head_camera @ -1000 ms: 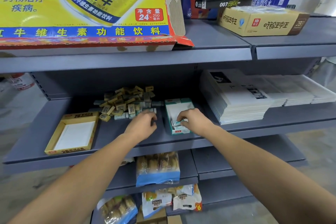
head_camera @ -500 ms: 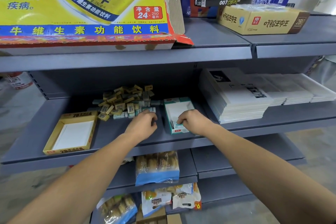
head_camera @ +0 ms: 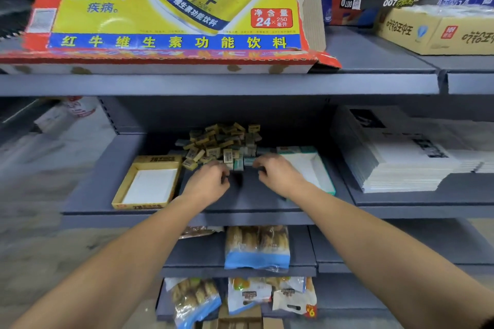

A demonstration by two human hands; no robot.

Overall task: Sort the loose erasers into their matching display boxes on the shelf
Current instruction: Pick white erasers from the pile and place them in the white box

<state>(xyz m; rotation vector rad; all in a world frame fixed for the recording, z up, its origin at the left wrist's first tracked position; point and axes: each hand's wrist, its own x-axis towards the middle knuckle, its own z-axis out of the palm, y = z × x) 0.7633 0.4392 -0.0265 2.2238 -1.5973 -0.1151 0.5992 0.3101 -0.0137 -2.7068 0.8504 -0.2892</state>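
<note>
A pile of loose erasers [head_camera: 222, 141], mostly yellow-wrapped with some teal ones [head_camera: 238, 164] at its front, lies at the back of the middle shelf. An empty yellow display box [head_camera: 121, 189] sits left of the pile. To the right stands a teal display box [head_camera: 326, 176], its front part hidden by my right forearm. My left hand [head_camera: 207, 181] hovers at the pile's front edge with fingers curled under, so anything in it is hidden. My right hand [head_camera: 278, 172] is just left of the teal box, its fingertips at a teal eraser [head_camera: 250, 161].
Stacked white booklets [head_camera: 406, 157] fill the shelf to the right. A large yellow drink carton [head_camera: 171, 21] and boxes [head_camera: 433, 32] sit on the overhanging shelf above. Snack bags [head_camera: 256, 246] lie on the lower shelves. The grey shelf lip [head_camera: 240, 218] runs under my forearms.
My right hand has left the teal box and moved left to the pile's front edge. My left hand has stayed by the teal erasers. The camera has shifted closer.
</note>
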